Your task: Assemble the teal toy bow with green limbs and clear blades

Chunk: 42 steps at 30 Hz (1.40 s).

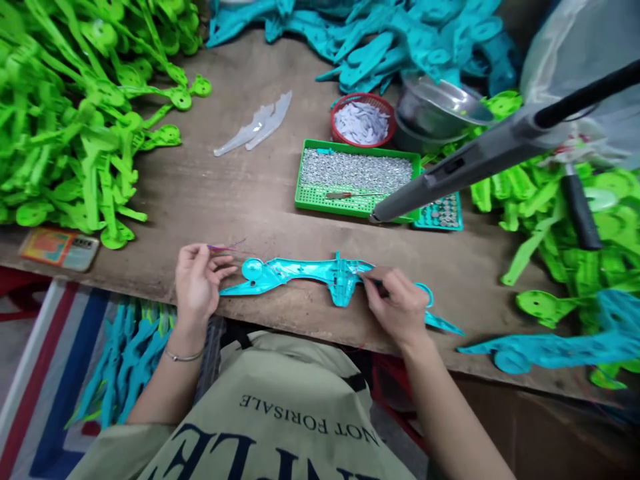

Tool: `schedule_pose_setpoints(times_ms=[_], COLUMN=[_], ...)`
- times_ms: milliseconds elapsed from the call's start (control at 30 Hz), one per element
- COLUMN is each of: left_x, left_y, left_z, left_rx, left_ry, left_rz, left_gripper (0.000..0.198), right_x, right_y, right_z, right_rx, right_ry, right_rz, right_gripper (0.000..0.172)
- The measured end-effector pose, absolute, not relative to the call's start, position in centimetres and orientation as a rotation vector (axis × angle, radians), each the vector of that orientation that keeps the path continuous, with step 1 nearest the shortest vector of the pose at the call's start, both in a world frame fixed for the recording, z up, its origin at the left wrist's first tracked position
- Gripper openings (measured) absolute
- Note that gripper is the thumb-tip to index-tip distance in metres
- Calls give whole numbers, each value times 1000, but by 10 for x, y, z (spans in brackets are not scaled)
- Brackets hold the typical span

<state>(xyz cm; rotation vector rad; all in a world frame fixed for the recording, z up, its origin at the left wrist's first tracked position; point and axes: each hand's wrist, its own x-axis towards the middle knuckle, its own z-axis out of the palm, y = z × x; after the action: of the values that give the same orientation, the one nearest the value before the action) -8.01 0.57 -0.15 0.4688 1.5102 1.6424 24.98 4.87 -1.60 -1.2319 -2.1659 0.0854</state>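
Observation:
A long turquoise plastic half-shell (300, 269) lies near the table's front edge, its ribbed hollow side facing up. My left hand (196, 283) is beyond its left end, thumb and forefinger pinched on thin purple-red wires (223, 248), the other fingers loosely curled. Over the shell's right half, my right hand (400, 303) has its fingertips pinched together against the inside, just right of the cross-shaped part. Anything between those fingertips is hidden. Part of the shell's right end is covered by this hand; a ring and a pointed tip show past it.
A grey powered screwdriver (460, 160) hangs in from the right. Behind the shell stand a green tray (305, 199) of small metal pieces, a red basket (336, 127) and a metal bowl (445, 107). Green parts (75, 120) and turquoise parts (370, 40) are heaped around the table.

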Motion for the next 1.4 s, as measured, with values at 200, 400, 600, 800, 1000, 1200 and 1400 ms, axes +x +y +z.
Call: schedule_pose_setpoints(times_ms=[200,400,600,800,1000,1200,1400], left_x=[-64,-51,-46,-49,-45,-30,-34], left_y=[-2,-1,6,3,-5,-4,1], left_z=[25,51,44,29,22,26,20], left_rx=[661,760,771,724,780,844,745], left_ry=[1433,1375,1419,1476,1491,1441,1480], left_rz=[1636,1716,1738,1725,1633,1661,1504], left_gripper=[29,21,24,29,26,26,39], right_x=[259,224,219,225,192,134,111], right_y=[46,36,43,51,60,66,71], right_z=[14,26,1,7,34,34,42], right_rx=[-1303,-1073,-1177,-1099,-1067,-864,-915], right_ry=[-2193,-2406,-2250,-2303,-2221,-2176,-1729], right_rz=[157,418,537,635,543,1063,1629], right_gripper=[7,2,15,19,18,53,26])
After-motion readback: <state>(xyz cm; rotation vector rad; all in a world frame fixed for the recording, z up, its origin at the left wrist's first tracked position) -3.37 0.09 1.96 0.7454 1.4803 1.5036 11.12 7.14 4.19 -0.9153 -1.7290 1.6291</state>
